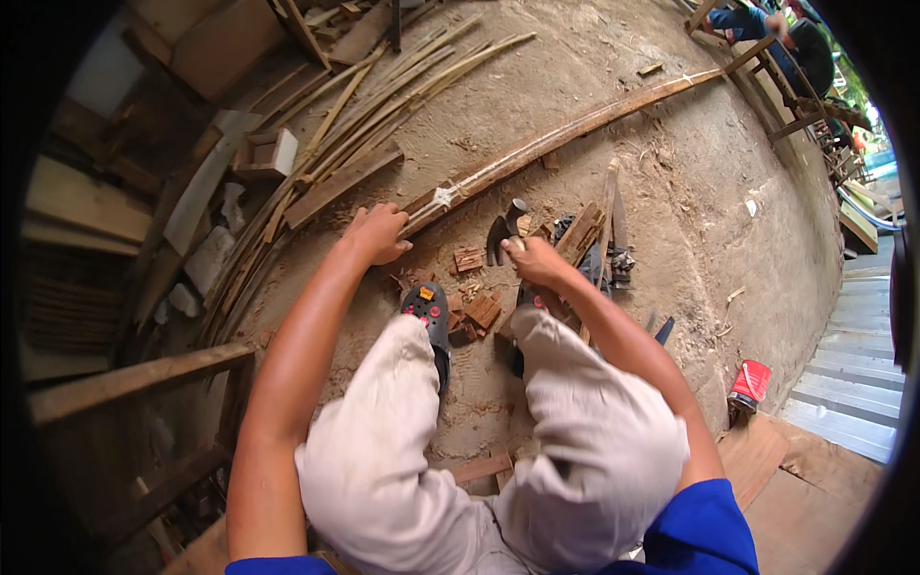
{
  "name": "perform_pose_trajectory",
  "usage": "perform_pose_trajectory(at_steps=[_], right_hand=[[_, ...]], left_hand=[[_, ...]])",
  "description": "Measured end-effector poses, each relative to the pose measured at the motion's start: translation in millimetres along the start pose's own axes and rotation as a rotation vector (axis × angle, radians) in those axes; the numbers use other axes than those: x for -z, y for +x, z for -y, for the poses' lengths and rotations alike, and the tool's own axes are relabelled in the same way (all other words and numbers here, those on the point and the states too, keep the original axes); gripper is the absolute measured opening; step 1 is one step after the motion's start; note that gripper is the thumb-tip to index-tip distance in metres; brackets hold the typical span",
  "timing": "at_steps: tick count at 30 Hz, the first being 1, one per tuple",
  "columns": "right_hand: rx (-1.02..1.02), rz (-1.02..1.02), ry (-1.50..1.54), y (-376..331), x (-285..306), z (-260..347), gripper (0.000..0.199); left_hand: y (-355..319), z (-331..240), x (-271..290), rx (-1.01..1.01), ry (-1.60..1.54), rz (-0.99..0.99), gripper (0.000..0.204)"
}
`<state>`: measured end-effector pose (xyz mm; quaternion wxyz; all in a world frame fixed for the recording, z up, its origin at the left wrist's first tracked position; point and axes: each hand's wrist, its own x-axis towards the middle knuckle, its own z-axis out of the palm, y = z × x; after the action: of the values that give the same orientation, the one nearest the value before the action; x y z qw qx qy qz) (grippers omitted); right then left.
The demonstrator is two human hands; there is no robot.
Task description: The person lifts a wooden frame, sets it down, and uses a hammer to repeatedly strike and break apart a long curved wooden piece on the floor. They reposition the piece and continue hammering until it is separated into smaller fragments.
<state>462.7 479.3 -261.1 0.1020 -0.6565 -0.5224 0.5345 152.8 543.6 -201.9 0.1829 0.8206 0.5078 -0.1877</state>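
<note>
My left hand (379,233) is closed over the near end of a long, narrow wooden plank (575,126), which stretches away to the upper right. White string or cord is tied round the plank close to that hand and runs along it. In my right hand (537,262) is a claw hammer (497,238), gripped near its dark head, with the handle mostly hidden by the hand. Between my two shod feet lie several reddish wood offcuts (482,310), and wood chips are scattered just beyond them.
Long thin wood strips (383,101) are piled at the left, by a wooden frame (144,383). More scrap and dark tools (613,240) lie right of my right hand. A red can (749,383) stands farther right, near corrugated metal sheeting (853,364). Another person (757,24) is at the far right.
</note>
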Motion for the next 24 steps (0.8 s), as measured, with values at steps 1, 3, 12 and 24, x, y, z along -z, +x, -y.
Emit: perform_pose_trajectory(at_steps=[1, 3, 12, 24], right_hand=[[-0.086, 0.01, 0.112, 7.4, -12.7, -1.6, 0.047], [-0.16, 0.071, 0.396, 14.0, -40.6, -8.5, 0.043], [-0.23, 0.43, 0.777, 2.0, -76.4, -62.6, 0.027], [-0.2, 0.446, 0.84, -5.3, -71.3, -57.6, 0.024]], left_hand=[[22.2, 5.0, -13.8, -0.024, 0.018, 0.014, 0.065], [57.2, 9.6, -54.4, 0.036, -0.067, -0.118, 0.073], [108.2, 48.4, -160.6, 0.164, -0.382, -0.353, 0.091], [122.0, 58.9, -129.4, 0.319, -0.639, -0.114, 0.102]])
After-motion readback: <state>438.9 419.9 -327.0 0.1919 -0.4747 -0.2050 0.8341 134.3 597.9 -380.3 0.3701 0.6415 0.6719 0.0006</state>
